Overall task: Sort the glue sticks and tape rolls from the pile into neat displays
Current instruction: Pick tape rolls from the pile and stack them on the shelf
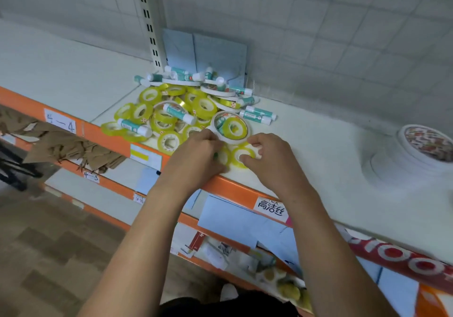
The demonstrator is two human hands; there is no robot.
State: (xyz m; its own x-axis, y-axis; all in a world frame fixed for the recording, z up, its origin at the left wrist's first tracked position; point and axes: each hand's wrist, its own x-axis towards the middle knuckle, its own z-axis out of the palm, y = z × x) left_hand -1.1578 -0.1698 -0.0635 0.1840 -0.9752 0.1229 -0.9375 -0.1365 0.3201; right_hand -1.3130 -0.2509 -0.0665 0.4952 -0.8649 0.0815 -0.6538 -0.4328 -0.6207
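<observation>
Our right hand (267, 156) pinches a yellow tape roll (243, 156) lying flat at the front of the shelf (318, 145) | left hand (198, 153) curled beside it, grip hidden | pile (191, 105) just beyond, nearer our left hand.

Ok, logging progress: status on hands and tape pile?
Right hand pinches yellow tape roll at shelf edge. Left hand on neighbouring roll, grip unclear. Pile unsorted. Nothing blocking.

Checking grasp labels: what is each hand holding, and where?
The right hand pinches a yellow tape roll by its outer rim. The left hand covers a second roll; its grip cannot be told.
</observation>
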